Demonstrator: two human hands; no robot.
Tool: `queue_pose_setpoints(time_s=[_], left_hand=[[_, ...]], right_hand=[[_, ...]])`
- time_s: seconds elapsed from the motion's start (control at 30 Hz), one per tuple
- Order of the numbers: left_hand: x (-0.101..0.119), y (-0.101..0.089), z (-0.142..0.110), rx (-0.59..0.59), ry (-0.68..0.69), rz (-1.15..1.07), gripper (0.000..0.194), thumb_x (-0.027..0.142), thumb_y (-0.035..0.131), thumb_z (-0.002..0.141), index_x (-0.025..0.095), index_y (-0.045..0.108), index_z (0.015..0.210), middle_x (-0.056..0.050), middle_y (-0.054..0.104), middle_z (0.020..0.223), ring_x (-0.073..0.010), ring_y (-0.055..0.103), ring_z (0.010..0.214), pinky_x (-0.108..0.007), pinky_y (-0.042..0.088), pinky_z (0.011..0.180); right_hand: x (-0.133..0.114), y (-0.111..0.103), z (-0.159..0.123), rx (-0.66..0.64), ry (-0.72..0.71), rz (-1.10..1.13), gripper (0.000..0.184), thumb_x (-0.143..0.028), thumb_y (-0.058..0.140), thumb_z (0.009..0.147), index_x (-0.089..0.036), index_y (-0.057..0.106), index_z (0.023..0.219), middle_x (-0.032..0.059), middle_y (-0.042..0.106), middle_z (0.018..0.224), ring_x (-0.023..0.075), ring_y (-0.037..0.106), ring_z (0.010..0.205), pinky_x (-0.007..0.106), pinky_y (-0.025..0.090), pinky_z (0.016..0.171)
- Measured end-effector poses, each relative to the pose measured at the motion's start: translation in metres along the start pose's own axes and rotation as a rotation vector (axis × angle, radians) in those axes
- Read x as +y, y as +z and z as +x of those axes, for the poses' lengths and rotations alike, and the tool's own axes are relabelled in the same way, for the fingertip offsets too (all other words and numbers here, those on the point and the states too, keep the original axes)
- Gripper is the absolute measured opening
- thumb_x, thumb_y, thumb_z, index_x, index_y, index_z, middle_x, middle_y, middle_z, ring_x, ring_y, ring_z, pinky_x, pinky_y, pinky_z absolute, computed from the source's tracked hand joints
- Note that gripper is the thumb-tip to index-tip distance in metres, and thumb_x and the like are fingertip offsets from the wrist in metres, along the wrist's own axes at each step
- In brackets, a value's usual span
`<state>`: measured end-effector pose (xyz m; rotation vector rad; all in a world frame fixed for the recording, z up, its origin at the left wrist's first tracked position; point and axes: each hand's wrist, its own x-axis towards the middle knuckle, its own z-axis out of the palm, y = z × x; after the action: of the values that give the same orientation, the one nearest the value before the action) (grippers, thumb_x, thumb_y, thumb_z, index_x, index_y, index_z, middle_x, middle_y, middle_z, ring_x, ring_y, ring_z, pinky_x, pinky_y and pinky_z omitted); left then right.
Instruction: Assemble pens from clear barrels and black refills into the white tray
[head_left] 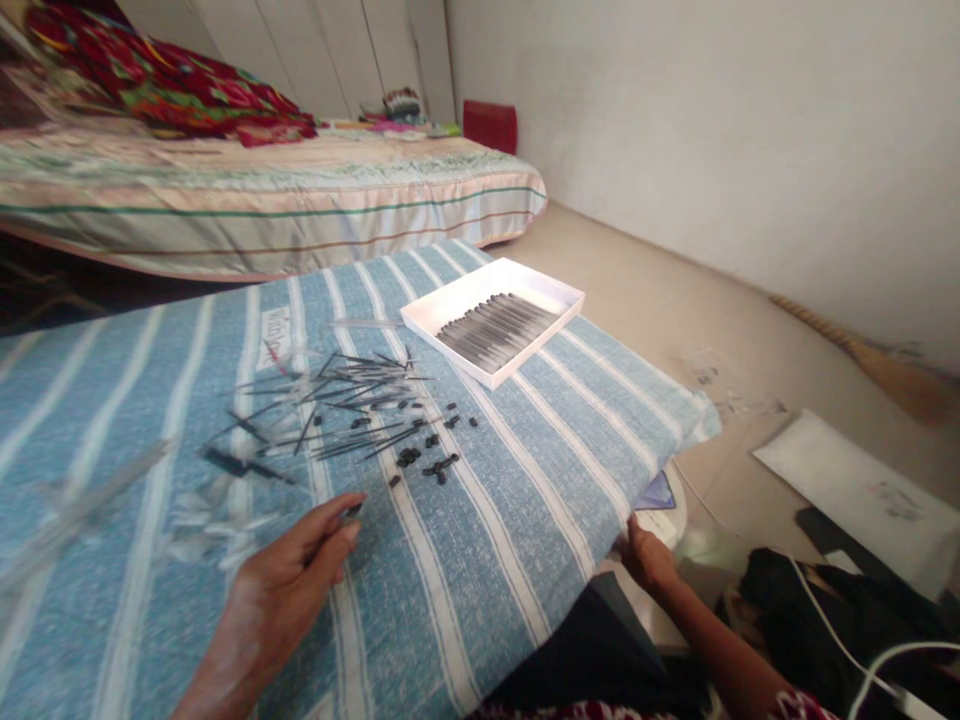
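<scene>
My left hand is closed over the striped cloth, pinching a small black cap between thumb and forefinger. Just beyond it lie several loose black caps and a scattered heap of thin black sticks. At the far side of the cloth, a shallow white tray holds a row of slim dark sticks side by side. My right hand is low at the cloth's right edge, fingers curled and partly hidden; what they hold, if anything, cannot be made out. A rounded white object is beside it.
The blue striped cloth covers the work surface. Crumpled clear plastic and a long clear strip lie on the left. A bed stands behind. On the floor at right are a white bag and a cable.
</scene>
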<state>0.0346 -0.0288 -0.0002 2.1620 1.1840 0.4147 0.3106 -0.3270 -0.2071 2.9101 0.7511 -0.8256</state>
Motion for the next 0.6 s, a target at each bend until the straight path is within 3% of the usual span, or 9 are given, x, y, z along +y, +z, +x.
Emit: queue_pose_setpoints(time_s=[0.23,0.6], left_hand=[[-0.0011,0.0007,-0.0008,-0.004,-0.019,0.004,0.061,0.057,0.045,0.068,0.013,0.058,0.108,0.006,0.053,0.047,-0.0151,0.055,0.048,-0.024,0.045,0.054],[-0.0048,0.0024,0.0012,-0.025,-0.045,-0.018,0.061,0.058,0.044,0.067,0.014,0.055,0.109,0.005,0.052,0.047,-0.0163,0.055,0.051,-0.023,0.041,0.048]], right_hand=[[0.0015,0.0088,-0.0058,0.019,-0.007,0.004,0.051,-0.018,0.030,0.089,-0.006,0.023,0.138,0.0202,0.065,0.095,0.0260,0.063,0.088,0.035,0.042,0.072],[0.0035,0.0069,-0.0079,0.024,0.006,0.069,0.058,-0.015,0.036,0.085,-0.006,0.019,0.139,0.0178,0.066,0.091,0.0245,0.063,0.087,0.032,0.041,0.071]])
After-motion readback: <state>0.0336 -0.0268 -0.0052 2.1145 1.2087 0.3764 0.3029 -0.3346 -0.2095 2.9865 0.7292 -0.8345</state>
